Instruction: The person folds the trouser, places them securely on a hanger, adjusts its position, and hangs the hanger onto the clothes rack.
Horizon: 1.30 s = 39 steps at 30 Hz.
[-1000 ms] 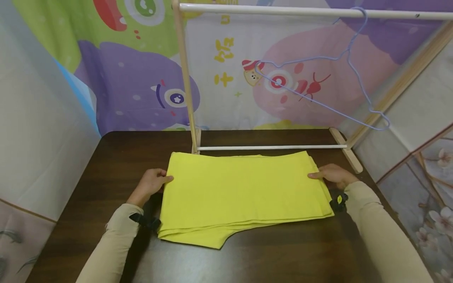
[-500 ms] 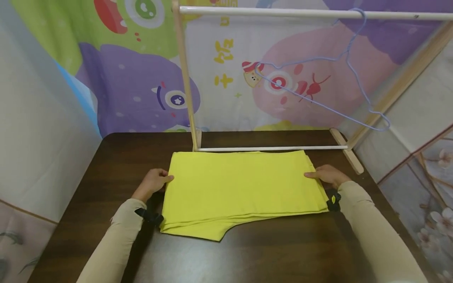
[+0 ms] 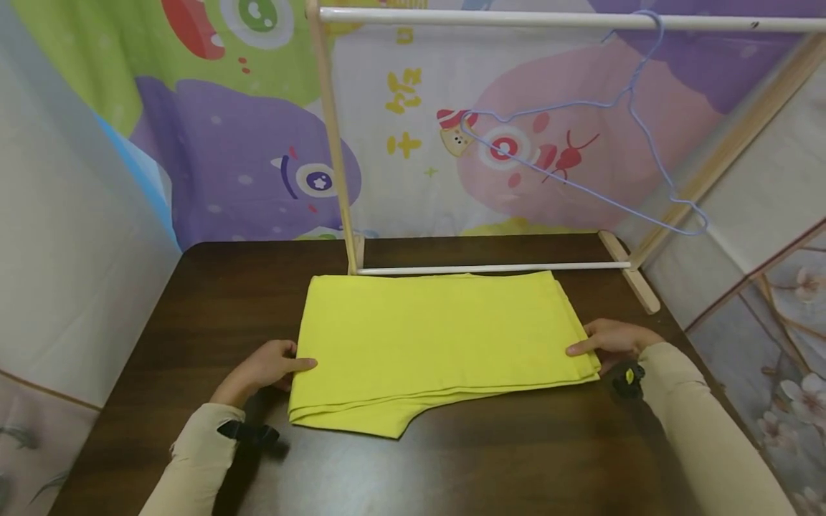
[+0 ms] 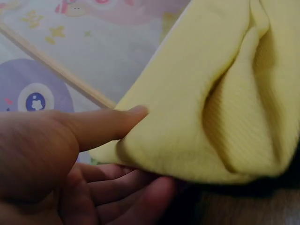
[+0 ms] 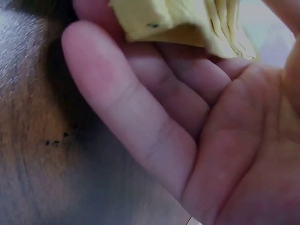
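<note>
Folded yellow trousers lie flat on the dark wooden table, with a pointed crotch corner sticking out at the lower left. My left hand pinches their left edge, thumb on top and fingers underneath. In the left wrist view, the stacked cloth layers gape at that end beside the thumb. At the right edge my right hand holds the layers near the lower corner, its thumb on top. From the right wrist, fingers show under the cloth corner.
Behind the trousers stands a wooden rack with a white top rail and a white lower rail. A blue wire hanger hangs from the top rail. A cartoon-printed curtain covers the back. The table extends in front.
Earlier, the trousers slid slightly toward the rack and left. Since then both hands have shifted down the side edges toward the front corners, the right one also slightly outward.
</note>
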Each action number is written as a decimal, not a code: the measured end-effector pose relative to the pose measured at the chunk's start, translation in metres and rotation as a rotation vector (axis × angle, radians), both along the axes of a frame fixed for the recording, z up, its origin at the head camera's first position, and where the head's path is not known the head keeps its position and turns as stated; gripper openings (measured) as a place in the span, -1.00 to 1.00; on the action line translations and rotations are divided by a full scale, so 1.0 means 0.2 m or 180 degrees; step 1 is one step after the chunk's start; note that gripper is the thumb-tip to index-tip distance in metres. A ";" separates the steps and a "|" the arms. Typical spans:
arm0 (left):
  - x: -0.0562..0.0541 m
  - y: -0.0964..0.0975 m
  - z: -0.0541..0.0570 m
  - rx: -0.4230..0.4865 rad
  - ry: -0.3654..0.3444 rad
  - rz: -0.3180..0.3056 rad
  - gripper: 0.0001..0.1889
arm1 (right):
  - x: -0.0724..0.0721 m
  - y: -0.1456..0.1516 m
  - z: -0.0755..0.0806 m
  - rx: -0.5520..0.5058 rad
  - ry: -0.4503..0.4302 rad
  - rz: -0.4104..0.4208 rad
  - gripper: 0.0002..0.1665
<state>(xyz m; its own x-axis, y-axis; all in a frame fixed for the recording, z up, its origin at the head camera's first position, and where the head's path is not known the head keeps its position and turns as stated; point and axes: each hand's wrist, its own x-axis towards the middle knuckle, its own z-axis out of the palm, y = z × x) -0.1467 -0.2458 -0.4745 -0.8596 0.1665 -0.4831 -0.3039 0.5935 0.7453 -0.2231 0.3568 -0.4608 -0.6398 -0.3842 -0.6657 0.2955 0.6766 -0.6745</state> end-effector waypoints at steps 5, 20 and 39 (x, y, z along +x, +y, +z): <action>0.05 -0.02 0.01 0.0113 -0.0093 -0.0299 -0.47 | 0.02 0.00 0.01 0.0136 0.0006 0.0044 -0.53; 0.10 -0.04 0.04 0.0359 0.0047 -0.0544 -0.55 | 0.05 0.06 0.03 -0.0145 0.0448 0.0157 -0.70; 0.14 -0.05 0.00 0.0509 -0.0083 -0.0752 -0.50 | 0.08 0.03 0.01 0.0153 0.0539 0.0460 -0.58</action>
